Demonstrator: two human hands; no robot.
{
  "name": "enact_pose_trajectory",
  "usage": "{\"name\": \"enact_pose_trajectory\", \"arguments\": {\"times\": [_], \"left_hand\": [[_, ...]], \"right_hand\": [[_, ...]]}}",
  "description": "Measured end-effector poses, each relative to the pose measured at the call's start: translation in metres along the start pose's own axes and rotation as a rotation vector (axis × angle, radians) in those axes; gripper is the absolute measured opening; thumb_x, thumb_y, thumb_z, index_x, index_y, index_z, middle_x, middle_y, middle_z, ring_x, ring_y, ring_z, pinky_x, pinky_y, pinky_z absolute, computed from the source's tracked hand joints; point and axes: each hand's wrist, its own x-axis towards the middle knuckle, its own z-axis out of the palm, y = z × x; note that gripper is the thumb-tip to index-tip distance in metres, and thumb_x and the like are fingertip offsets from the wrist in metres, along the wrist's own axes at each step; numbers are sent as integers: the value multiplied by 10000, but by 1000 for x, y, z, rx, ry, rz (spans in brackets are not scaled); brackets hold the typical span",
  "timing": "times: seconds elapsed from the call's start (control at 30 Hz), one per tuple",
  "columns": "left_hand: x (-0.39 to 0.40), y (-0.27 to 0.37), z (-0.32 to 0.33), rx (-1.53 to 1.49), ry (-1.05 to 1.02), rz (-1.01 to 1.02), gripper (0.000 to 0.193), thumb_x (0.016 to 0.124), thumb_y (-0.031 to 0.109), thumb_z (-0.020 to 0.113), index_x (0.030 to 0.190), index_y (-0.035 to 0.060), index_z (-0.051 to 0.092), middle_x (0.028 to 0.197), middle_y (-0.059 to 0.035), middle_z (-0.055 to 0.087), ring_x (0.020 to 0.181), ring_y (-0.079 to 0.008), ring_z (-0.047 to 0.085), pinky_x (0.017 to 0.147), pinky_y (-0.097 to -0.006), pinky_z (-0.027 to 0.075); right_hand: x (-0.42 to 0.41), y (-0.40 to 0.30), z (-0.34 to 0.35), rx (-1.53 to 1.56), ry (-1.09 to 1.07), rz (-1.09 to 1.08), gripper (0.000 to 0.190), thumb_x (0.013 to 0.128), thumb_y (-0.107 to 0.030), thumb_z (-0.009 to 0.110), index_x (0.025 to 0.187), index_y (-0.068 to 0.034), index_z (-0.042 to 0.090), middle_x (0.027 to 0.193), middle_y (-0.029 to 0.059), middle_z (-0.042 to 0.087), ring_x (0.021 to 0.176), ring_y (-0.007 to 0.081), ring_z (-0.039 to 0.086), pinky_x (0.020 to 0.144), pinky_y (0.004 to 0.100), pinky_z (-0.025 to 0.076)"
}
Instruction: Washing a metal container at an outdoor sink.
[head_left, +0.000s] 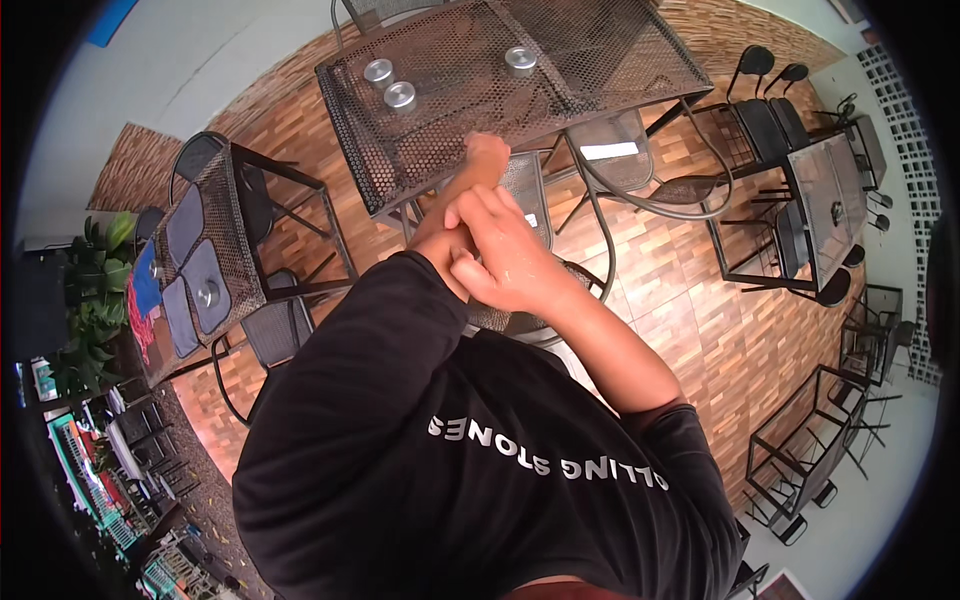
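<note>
My left arm reaches forward, and my left hand (487, 154) is near the front edge of a brown perforated-metal table (465, 120). Its fingers look curled in, with nothing seen in them. Across the left forearm (435, 240) lies my right hand (502, 255), its fingers bent around the bare skin below the black sleeve. Whitish wet specks show on the back of the right hand. On the mesh tabletop stand three round metal containers, two close together at the left (379, 72) (400, 97) and one farther right (520, 61).
Metal chairs (611, 150) stand at the table's near side. A side table (247, 255) at left bears grey placemats (185, 225), a blue cloth (146, 279) and a glass-like dish (208, 295). More tables (825, 202) and chairs line the right. Leafy plants (97, 300) grow at far left.
</note>
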Motion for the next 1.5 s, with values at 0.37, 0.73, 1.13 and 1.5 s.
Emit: {"name": "enact_pose_trajectory", "arguments": {"times": [0.37, 0.73, 1.13, 1.5], "left_hand": [[196, -25, -56, -125, 441, -278, 834, 865, 626, 708, 1421, 54, 463, 1390, -170, 487, 1250, -345, 519, 955, -513, 490], [237, -30, -55, -384, 415, -336, 831, 788, 496, 837, 1445, 161, 452, 1331, -185, 494, 1230, -415, 554, 982, -544, 536], [-287, -27, 169, -654, 698, -853, 849, 715, 490, 860, 1402, 163, 483, 1237, -158, 521, 1168, -405, 571, 916, -544, 537], [-849, 163, 387, -582, 722, -1830, 835, 685, 485, 877, 1380, 168, 539, 1253, -176, 570, 1126, -409, 608, 913, -513, 545]], "right_hand": [[50, 170, -106, 131, 99, -24, 395, 714, -25, 642, 1095, -35, 542, 1142, 174, 531, 993, 386, 491, 881, 430, 430], [70, 216, -129, 166, -6, -20, 417, 664, -47, 637, 1068, -39, 534, 1125, 163, 525, 956, 383, 482, 839, 446, 435], [-47, -59, 100, 593, -705, -591, 400, 655, -139, 703, 1001, -48, 523, 1016, 143, 545, 971, 389, 515, 895, 486, 445], [-336, -346, 327, 1193, -1323, -1049, 308, 716, -105, 795, 961, -59, 615, 953, 93, 646, 866, 305, 586, 794, 400, 501]]}}
